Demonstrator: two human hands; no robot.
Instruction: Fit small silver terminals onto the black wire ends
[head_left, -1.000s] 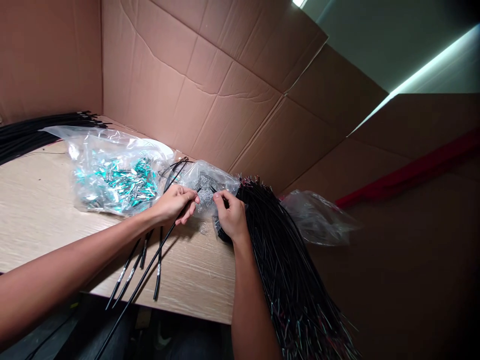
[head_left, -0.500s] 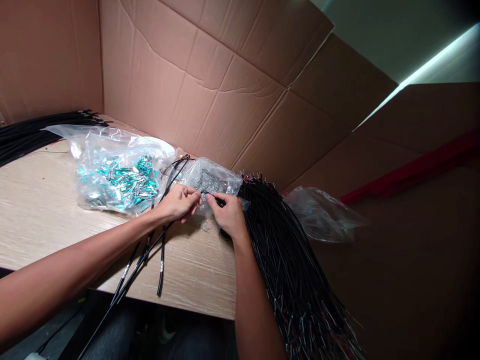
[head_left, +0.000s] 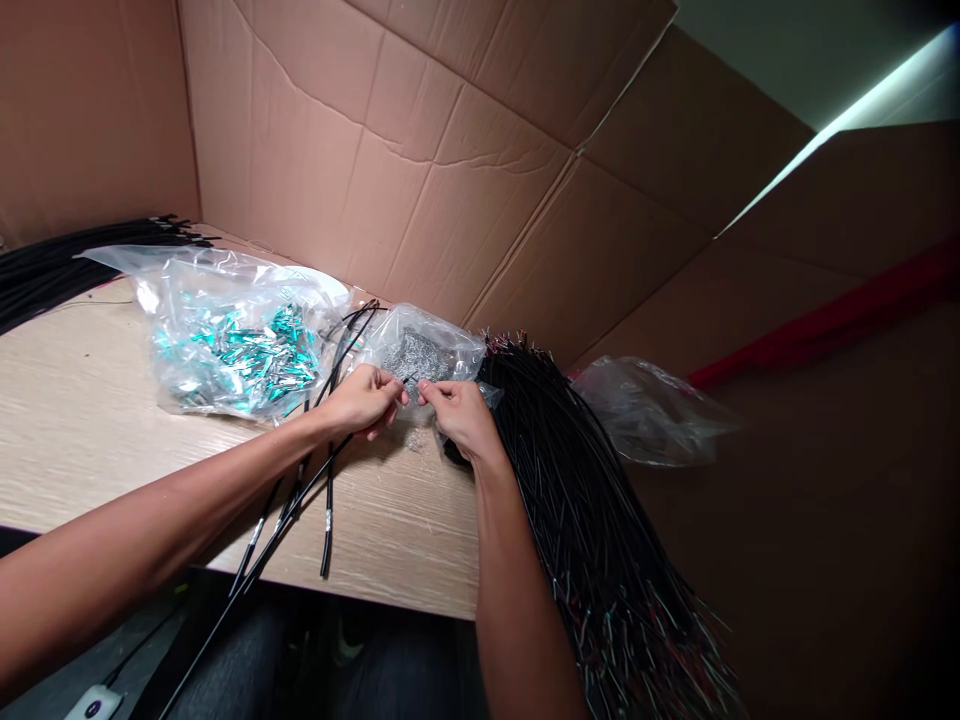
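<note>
My left hand (head_left: 369,402) is closed in a pinch, and a thin dark end, seemingly of a black cable (head_left: 410,379), shows at its fingertips. Close beside it, my right hand (head_left: 461,415) pinches thumb against fingers; whatever lies between them is too small to make out. Just behind both hands sits a clear bag of small silvery metal pieces (head_left: 420,352). Several loose black cables (head_left: 328,510) with silvery bands pass under my left forearm and over the table's front edge.
A clear bag of shiny teal-and-silver pieces (head_left: 262,350) lies left on the wooden table (head_left: 67,400). A thick bundle of black wires (head_left: 577,500) hangs down at right, near an crumpled clear bag (head_left: 660,410). More black cables (head_left: 90,250) lie back left. Cardboard walls (head_left: 322,130) enclose the table.
My right hand has turned, its fingers now closed together towards the left hand. The black piece seen in its grip before no longer shows there. The view has shifted slightly.
</note>
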